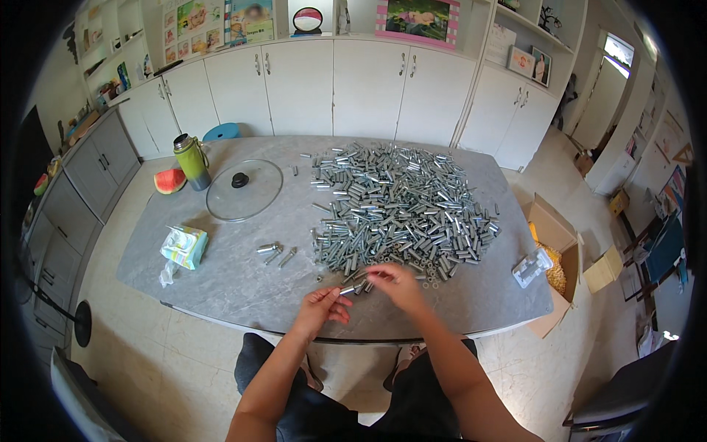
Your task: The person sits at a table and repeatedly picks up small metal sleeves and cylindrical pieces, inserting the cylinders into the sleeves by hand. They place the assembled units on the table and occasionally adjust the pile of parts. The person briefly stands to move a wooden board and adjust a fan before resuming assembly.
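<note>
Near the front edge of the grey table, my left hand [319, 306] pinches a small shiny metal sleeve [347, 291] between thumb and forefinger, the other fingers curled loosely. My right hand [398, 286] is just to its right, at the near edge of the pile, slightly blurred, its fingers bent together; what they hold, if anything, cannot be made out. A few loose metal pieces [366, 286] lie under and between the hands. Beyond spreads a big pile of metal sleeves, bolts, nuts and washers [405, 206]. Several bolts with sleeves [276, 253] lie apart, left of the pile.
On the table's left are a glass pot lid [254, 193], a green bottle [193, 163], a watermelon piece [170, 181] and a wipes pack [185, 247]. A clear plastic packet [532, 267] lies at the right edge, beside an open cardboard box [554, 221] on the floor.
</note>
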Demonstrator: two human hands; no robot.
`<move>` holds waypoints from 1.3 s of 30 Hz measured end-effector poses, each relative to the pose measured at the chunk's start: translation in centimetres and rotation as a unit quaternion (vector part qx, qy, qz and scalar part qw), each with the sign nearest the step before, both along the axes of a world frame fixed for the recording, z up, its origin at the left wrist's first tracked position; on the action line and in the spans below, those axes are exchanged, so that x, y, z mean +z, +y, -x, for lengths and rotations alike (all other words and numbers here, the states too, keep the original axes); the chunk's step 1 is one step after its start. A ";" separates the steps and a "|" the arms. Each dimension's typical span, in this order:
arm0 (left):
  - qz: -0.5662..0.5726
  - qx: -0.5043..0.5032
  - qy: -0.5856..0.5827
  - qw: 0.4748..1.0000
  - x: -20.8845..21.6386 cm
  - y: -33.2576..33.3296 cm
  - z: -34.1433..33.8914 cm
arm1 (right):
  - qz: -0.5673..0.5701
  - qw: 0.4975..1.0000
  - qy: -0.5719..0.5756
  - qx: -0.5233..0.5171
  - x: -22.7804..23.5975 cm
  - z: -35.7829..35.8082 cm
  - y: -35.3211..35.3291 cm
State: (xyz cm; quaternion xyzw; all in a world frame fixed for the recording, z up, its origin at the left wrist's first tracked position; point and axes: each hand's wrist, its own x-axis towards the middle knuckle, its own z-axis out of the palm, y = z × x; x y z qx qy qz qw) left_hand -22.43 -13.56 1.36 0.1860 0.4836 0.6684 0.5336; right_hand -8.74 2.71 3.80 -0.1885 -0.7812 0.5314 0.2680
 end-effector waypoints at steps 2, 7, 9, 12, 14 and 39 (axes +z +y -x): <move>-0.006 0.008 -0.002 1.000 0.1 0.0 0.1 | -0.062 0.995 -0.018 -0.081 -0.4 -0.5 1.9; -0.011 0.022 -0.004 1.000 0.2 -0.2 0.3 | -0.234 0.951 -0.180 -0.092 -0.7 -0.9 2.0; -0.011 0.019 -0.004 1.000 0.1 -0.1 0.3 | -0.258 0.947 -0.174 -0.079 -1.4 -0.6 2.0; -0.006 0.022 -0.003 1.000 0.0 -0.1 0.4 | -0.280 0.942 -0.162 -0.090 -1.4 -0.1 1.8; -0.004 0.023 -0.001 1.000 0.0 -0.1 0.4 | -0.303 0.938 -0.145 -0.087 -1.6 0.1 1.9; 0.001 0.003 -0.026 1.000 -0.3 -0.2 0.4 | 0.230 0.970 0.056 0.056 -1.5 1.2 -1.3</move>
